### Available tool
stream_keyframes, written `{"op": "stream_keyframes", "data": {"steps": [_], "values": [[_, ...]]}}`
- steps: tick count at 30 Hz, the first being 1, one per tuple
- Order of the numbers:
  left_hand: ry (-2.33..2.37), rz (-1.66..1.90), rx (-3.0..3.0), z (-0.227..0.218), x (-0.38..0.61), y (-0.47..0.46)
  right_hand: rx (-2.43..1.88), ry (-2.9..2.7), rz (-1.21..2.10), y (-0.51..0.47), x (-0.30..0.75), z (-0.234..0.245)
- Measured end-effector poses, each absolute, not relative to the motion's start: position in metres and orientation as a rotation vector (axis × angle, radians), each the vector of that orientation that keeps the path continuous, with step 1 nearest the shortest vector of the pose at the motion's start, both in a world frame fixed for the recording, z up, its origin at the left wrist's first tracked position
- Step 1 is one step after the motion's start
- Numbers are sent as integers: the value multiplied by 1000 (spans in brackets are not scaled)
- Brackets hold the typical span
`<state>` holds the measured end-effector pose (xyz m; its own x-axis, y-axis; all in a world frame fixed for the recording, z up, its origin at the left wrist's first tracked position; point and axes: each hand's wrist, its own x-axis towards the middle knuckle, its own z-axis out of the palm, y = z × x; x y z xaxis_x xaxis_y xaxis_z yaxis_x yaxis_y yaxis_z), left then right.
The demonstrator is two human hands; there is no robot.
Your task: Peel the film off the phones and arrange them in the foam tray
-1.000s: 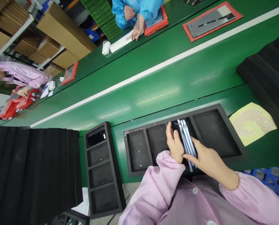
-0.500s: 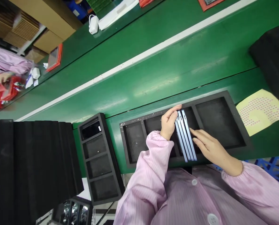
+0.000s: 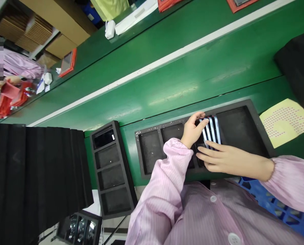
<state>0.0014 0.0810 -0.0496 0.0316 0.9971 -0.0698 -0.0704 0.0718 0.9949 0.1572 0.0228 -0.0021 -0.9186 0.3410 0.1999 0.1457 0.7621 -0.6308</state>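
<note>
Several blue-edged devices (image 3: pixel 217 130) are standing in the black tray (image 3: pixel 240 126); I'm resting my half-curled left hand (image 3: pixel 191 132) at their far ends, grip unclear, my spread-fingered right hand (image 3: pixel 223 159) covering their near ends.

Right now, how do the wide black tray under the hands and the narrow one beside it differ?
The wide tray runs mainly sideways; the narrow tray, mainly near to far. At the wide tray, blue-edged slabs stand on edge; in the narrow tray, a dark slab lies flat. Both are black and divided.
</note>
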Motion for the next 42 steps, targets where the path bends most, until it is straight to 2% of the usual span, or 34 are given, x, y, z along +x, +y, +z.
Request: {"op": "stream_keyframes", "data": {"steps": [4,7,11,17,42], "values": [[1087,1295,1140,-28,-7,57,-484,-2393,831,35,165,13],[967,1401,1247,-8,-10,31,-679,-1998,924,33,163,27],[933,1477,1551,-11,-8,10,-890,-1698,1021,23,152,30],[992,1419,1738,-34,-11,5,-824,-1774,1009,11,147,13],[1006,1510,1805,-38,-7,3,-732,-1829,1046,9,151,13]]}}
